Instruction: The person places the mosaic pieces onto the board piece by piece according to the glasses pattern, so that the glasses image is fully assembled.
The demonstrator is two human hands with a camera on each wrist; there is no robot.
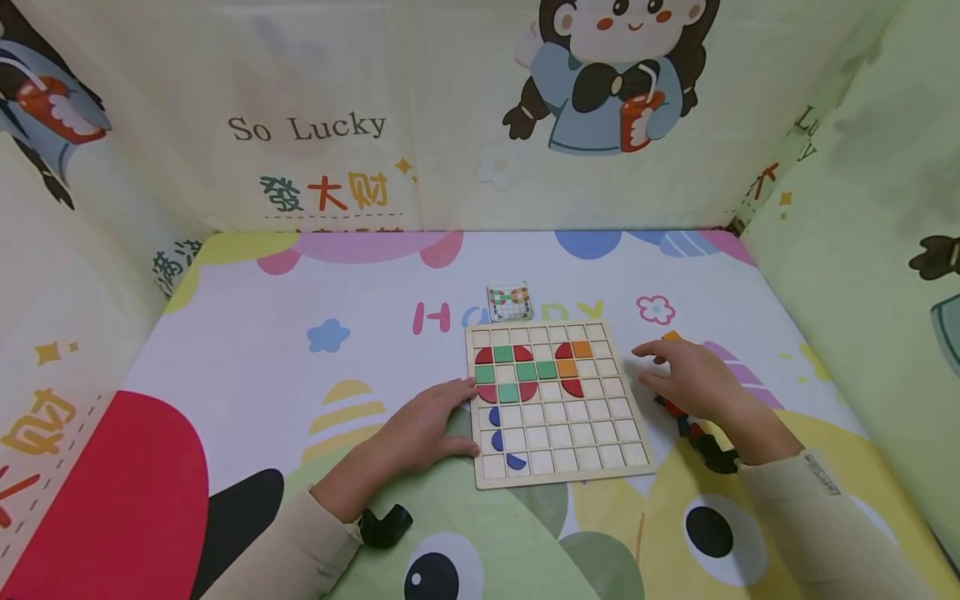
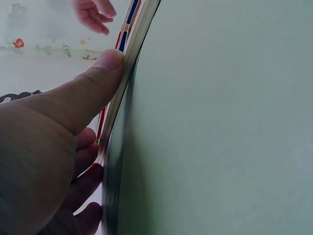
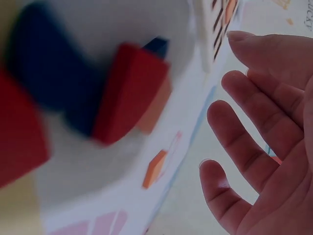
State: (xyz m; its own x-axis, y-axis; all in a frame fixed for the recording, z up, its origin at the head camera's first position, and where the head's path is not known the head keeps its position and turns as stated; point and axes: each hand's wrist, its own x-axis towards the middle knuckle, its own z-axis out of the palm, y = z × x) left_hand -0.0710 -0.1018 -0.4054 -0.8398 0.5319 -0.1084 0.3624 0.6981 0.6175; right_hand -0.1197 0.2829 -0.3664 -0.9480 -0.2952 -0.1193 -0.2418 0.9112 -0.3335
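Note:
A wooden grid board (image 1: 570,433) lies on the printed tabletop. Red quarter-round pieces (image 1: 483,356), green squares (image 1: 525,372) and orange squares (image 1: 581,349) fill cells in its upper rows; blue half-round pieces (image 1: 516,461) sit lower left. My left hand (image 1: 420,425) rests against the board's left edge, thumb and fingertips spread along it. To the right of the board my right hand (image 1: 690,379) hovers with loosely bent fingers and nothing between them. Close by it are loose pieces, among them a red block (image 3: 129,93), a blurred blue block (image 3: 44,58) and an orange block (image 3: 155,169).
Behind the board stands a small pattern card (image 1: 510,302) showing coloured shapes on a grid. Printed cloth walls (image 1: 450,83) enclose the table at the back and both sides. A black strap part (image 1: 386,527) hangs below my left wrist.

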